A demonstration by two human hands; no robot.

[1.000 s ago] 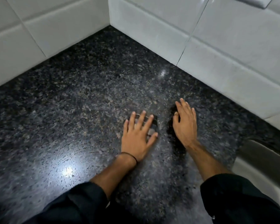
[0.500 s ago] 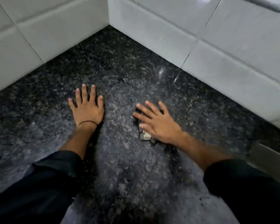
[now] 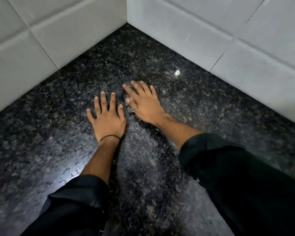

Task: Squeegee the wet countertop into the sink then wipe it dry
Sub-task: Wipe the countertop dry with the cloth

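Seen from above: a dark speckled granite countertop (image 3: 75, 103) meeting white glazed wall tiles (image 3: 211, 31) in a corner. Since half a second ago, both hands drawn together; then set well apart, now almost touching at the middle of the counter. Left hand (image 3: 107, 120) flat, palm down, 5 fingers fanned wide, gripping nothing, with a thin black band (image 3: 110, 137) at the wrist. Right hand (image 3: 144, 106) shifted toward the corner, blurred by motion, fingers (image 3: 136, 86) spread and pressed flat over a small dark wiping pad (image 3: 129, 109). Pad almost wholly hidden under the palm, only a sliver showing at the thumb side, in the narrow gap between the 2 hands; earlier, more of it visible beneath the same hand. Exact shape and material of the pad not discernible. Black rolled sleeves (image 3: 228, 160) on both forearms. Wet sheen and beaded patches on the stone near the left forearm, under a bright light reflection (image 3: 58, 181). Sink edge, visible earlier at right, now scarcely discernible at the frame edge.
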